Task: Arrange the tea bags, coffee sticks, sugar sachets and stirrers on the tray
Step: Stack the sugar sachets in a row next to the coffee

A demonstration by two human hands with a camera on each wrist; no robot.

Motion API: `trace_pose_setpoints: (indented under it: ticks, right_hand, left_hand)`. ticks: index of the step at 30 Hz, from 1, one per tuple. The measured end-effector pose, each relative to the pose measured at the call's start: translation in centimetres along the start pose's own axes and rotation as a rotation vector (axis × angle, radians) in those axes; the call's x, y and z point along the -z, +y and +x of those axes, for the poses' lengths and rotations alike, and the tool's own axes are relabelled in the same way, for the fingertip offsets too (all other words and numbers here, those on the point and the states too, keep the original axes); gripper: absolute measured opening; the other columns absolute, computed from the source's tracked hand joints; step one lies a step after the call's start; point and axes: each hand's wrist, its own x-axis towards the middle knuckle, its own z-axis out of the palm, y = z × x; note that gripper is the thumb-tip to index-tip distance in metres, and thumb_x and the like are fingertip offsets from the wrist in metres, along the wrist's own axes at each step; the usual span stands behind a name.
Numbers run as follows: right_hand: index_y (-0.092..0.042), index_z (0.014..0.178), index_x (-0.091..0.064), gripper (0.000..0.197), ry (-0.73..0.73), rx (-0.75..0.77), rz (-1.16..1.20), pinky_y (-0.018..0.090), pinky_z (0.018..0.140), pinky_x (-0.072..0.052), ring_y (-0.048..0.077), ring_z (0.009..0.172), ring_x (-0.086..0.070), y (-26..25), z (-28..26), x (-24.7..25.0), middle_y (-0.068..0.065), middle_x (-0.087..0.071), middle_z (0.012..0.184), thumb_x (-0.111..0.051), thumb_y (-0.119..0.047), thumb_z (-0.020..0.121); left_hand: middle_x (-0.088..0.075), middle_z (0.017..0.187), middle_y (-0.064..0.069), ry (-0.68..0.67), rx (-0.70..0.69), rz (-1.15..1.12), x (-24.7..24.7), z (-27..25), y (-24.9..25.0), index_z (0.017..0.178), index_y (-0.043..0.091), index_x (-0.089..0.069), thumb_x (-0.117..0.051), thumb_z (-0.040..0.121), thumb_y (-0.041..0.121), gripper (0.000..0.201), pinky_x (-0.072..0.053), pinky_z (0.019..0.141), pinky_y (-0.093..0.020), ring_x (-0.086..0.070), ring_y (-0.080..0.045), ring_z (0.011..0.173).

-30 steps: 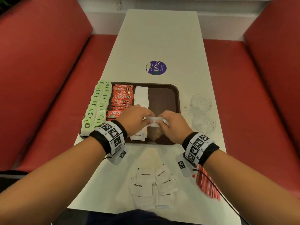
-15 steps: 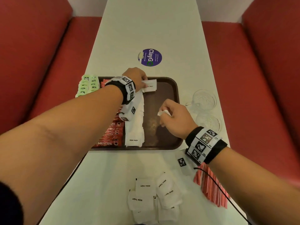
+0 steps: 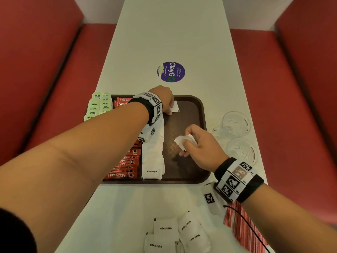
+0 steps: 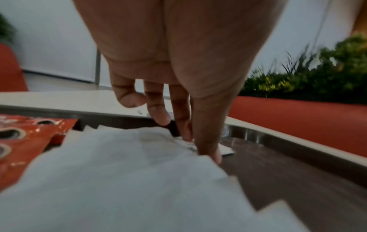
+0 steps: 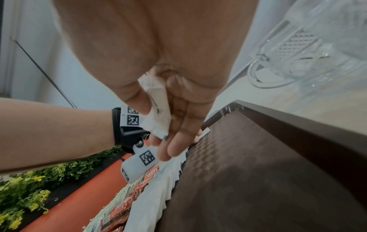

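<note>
On the brown tray (image 3: 199, 108) lie rows of green tea bags (image 3: 99, 105), red coffee sticks (image 3: 127, 161) and white sugar sachets (image 3: 153, 156). My left hand (image 3: 169, 108) reaches to the far end of the sugar row. There it pinches one sugar sachet (image 3: 174, 106) low over the tray floor, thumb and index finger on it (image 4: 186, 142). My right hand (image 3: 186, 143) hovers over the tray's bare middle, gripping a small bunch of sugar sachets (image 5: 158, 120) between thumb and fingers. Loose sugar sachets (image 3: 175, 232) and red-striped stirrers (image 3: 242, 229) lie on the table near me.
Two glass cups (image 3: 236, 124) (image 3: 242, 150) stand on the table right of the tray. A round purple sticker (image 3: 171, 71) sits beyond the tray. Red benches flank the narrow white table. The tray's right half shows bare floor (image 3: 184, 167).
A second ago both hands met at the tray's near end. My left hand has since carried one sachet to the far end and lowered it there. The right hand has hardly moved.
</note>
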Motion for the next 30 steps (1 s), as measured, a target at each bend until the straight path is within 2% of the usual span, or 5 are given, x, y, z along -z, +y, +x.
trace_pose_setpoints:
  ticks: [8, 15, 21, 27, 30]
  right_hand:
    - [-0.017, 0.109, -0.049, 0.007, 0.015, 0.034, -0.076, 0.026, 0.057, -0.058, 0.017, 0.062, -0.070, 0.3, 0.1, 0.4, -0.021, -0.068, 0.070, -0.047, -0.023, 0.105]
    - [-0.022, 0.105, -0.054, 0.003, 0.096, 0.051, -0.106, 0.034, 0.070, -0.056, 0.013, 0.061, -0.065, 0.5, 0.6, 0.6, 0.004, -0.069, 0.069, -0.052, -0.024, 0.103]
    - [-0.013, 0.113, -0.051, 0.010, 0.131, 0.050, 0.049, 0.013, 0.056, -0.050, 0.005, 0.060, -0.067, -0.4, 0.4, 0.9, 0.005, -0.068, 0.082, -0.052, -0.012, 0.103]
    - [-0.018, 0.117, -0.049, 0.022, 0.066, 0.014, 0.159, 0.047, 0.067, -0.063, 0.027, 0.067, -0.074, -0.3, 0.3, 1.1, 0.011, -0.072, 0.088, -0.057, -0.008, 0.100]
    - [-0.016, 0.128, -0.046, 0.037, 0.037, -0.004, 0.046, 0.040, 0.063, -0.062, 0.023, 0.062, -0.072, 0.3, 0.1, 1.2, 0.007, -0.070, 0.091, -0.063, -0.010, 0.096]
  left_hand:
    - [-0.068, 0.118, -0.001, -0.009, -0.003, 0.045, 0.6, -0.4, 0.3, 0.112, 0.026, -0.073, -0.080, 0.081, 0.027, 0.032, -0.050, 0.086, -0.033, -0.062, -0.024, 0.105]
    - [-0.069, 0.091, 0.009, 0.175, -0.194, -0.272, 3.0, -5.9, 1.8, 0.100, 0.025, -0.073, -0.057, 0.092, 0.056, 0.036, -0.048, 0.075, -0.028, -0.062, -0.011, 0.086]
    - [-0.067, 0.076, 0.010, -0.029, -0.358, -0.428, 2.4, -12.2, 2.6, 0.093, 0.028, -0.074, -0.073, 0.079, 0.055, 0.030, -0.050, 0.068, -0.026, -0.059, -0.005, 0.070]
    - [-0.068, 0.079, 0.004, -0.016, -0.337, -0.399, 1.5, -12.6, 2.1, 0.097, 0.021, -0.075, -0.075, 0.084, 0.036, 0.020, -0.047, 0.070, -0.032, -0.059, -0.015, 0.074]
    - [-0.068, 0.085, 0.009, 0.020, -0.254, -0.401, 1.4, -11.4, 1.0, 0.097, 0.025, -0.074, -0.074, 0.085, 0.034, 0.015, -0.049, 0.074, -0.029, -0.059, -0.010, 0.077]
